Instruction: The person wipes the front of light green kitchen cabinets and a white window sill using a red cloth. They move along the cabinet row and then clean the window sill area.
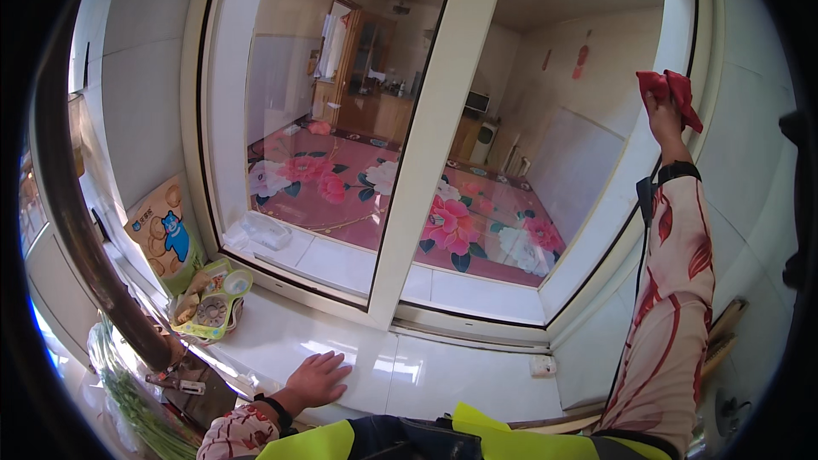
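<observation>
At the upper right, my right hand (664,115) grips a red cloth (653,84) near the right edge of the sliding window's glass (575,96). Folds of the cloth hang on both sides of the fingers, and whether it touches the pane or the frame is hard to tell. My left hand (317,380) lies palm down on the white tiled sill (434,374), fingers spread, holding nothing. Between the two panes runs a pale window frame upright (441,140).
A green plastic tray (217,306) with small items sits on the sill's left end beside a printed bag (163,236). A brown pipe (83,204) curves down the left. Bagged green vegetables (137,396) lie lower left. A small white object (543,366) rests at the sill's right.
</observation>
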Tool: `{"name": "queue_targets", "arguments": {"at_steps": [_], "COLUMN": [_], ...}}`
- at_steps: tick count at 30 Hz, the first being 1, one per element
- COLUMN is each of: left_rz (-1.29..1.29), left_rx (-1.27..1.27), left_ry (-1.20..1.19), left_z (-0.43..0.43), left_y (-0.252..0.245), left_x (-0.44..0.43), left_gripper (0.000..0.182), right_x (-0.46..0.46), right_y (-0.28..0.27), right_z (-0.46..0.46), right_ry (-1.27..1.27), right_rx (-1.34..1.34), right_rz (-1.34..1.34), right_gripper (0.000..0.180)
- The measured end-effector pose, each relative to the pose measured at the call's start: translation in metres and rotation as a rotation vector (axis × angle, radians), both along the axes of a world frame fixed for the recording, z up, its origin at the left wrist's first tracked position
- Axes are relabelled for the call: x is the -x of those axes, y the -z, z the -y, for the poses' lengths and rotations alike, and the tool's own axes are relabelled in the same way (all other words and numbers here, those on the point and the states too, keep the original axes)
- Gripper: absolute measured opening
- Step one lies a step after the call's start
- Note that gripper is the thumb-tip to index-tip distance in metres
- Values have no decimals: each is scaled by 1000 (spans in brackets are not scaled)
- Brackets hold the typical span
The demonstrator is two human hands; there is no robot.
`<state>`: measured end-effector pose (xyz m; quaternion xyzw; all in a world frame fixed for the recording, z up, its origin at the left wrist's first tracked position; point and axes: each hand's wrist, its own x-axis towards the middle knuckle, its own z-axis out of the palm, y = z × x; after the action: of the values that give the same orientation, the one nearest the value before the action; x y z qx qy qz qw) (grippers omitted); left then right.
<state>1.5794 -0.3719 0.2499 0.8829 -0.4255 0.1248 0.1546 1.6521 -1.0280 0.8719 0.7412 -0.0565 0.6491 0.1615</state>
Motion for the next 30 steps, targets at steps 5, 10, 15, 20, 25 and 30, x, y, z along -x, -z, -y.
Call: {"name": "queue_targets", "arguments": {"at_steps": [5,10,15,20,25,30], "left_rz": [-46,-41,-58,13,-63,-49], "left_rx": [-31,-18,18,-4,-33,-87], "left_ry": [-27,-36,-26,2,6,24], "left_z": [1,1,-1,-1,-4,-5], "left_y": [1,5,8,11,9,11], "left_x": [2,0,1,2,-2,-5], "left_gripper": [50,49,51,51,52,52], "right_x": [-11,-34,-61,-58,-88,-96], "right_y": [-29,-78,-113,-122,-118,-132], "right_z": [18,4,-68,-149,-239,-298], "right_ry": [-7,69,-39,-112,-126,-136], "right_rx": [51,9,172,316,455,411], "right_rz": [77,122,81,37,-40,-333], "right_gripper": [55,62,62,64,57,56]}}
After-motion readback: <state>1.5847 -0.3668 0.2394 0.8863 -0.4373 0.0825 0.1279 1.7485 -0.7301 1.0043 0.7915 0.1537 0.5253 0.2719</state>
